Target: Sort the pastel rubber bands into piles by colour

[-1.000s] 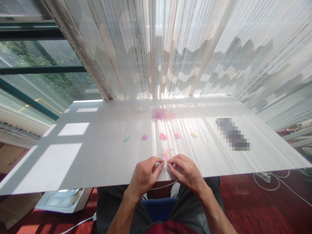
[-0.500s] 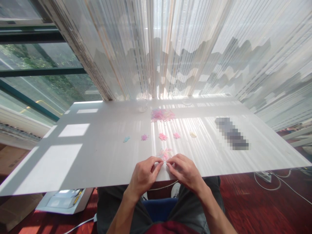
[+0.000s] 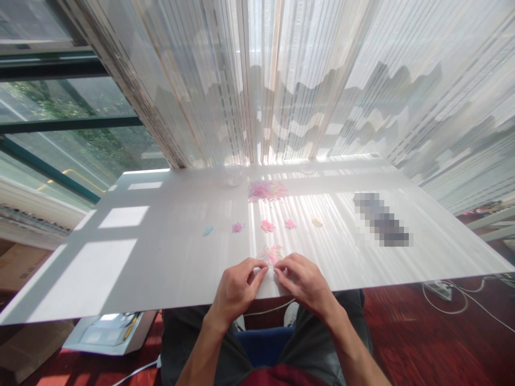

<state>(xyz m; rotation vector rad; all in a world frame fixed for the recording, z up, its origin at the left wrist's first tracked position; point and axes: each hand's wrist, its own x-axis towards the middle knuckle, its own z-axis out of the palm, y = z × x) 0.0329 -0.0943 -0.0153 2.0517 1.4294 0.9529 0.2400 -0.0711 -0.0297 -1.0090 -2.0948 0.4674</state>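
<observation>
Only the view shifts — left hand (image 3: 236, 290) and right hand (image 3: 305, 282) still pinch something tiny, beside pastel rubber bands (image 3: 270, 254).

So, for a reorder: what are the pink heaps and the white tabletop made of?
The small pink heap of curled strands looks like rubber or silicone bands, matte, judging by the fine loops; too small to be sure. The flat white tabletop looks like laminate or painted board, smooth with a soft sheen.
</observation>
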